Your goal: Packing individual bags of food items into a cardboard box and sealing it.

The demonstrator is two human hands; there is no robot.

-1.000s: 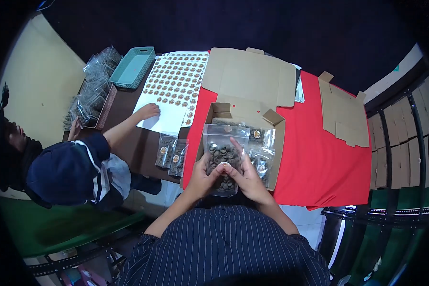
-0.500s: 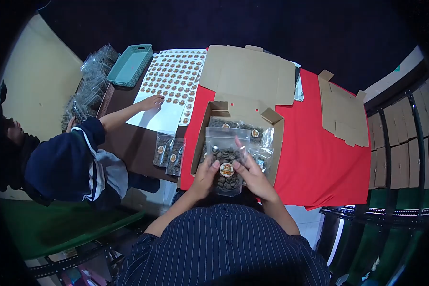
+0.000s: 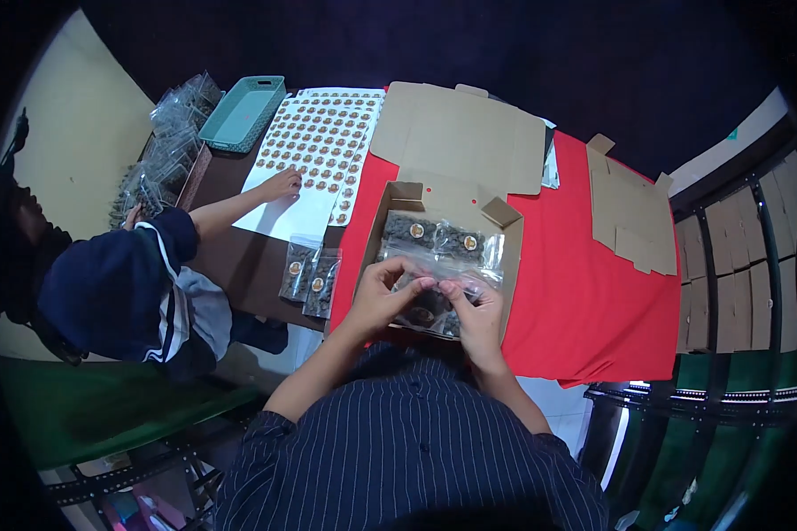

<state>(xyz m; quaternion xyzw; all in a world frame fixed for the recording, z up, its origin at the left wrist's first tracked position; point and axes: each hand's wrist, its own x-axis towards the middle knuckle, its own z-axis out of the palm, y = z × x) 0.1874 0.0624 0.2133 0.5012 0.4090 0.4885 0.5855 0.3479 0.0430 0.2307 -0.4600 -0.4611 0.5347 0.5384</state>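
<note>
My left hand (image 3: 385, 294) and my right hand (image 3: 478, 320) pinch a clear plastic zip bag (image 3: 423, 313) by its upper edge, thumbs close together. Dark small pieces fill the bag, and its round label looks dim in shadow. It hangs over the near part of an open cardboard box (image 3: 514, 265); whether it touches the bags below, I cannot tell. Inside the box, similar labelled bags (image 3: 469, 245) lie at the far end. Left of the box, two more filled bags (image 3: 317, 288) rest on the brown table.
A co-worker's hand (image 3: 281, 184) touches a sheet of round stickers (image 3: 314, 146) at left. Beyond are a teal basket (image 3: 243, 113) and piled clear bags (image 3: 173, 146). The box's raised lid (image 3: 460, 137) and a flattened carton (image 3: 629, 212) lie on red cloth (image 3: 558, 292).
Both hands have shifted from the bag's sides around its label to its upper edge. The bag has gone lower, into or over the box. The co-worker's hand has moved slightly.
</note>
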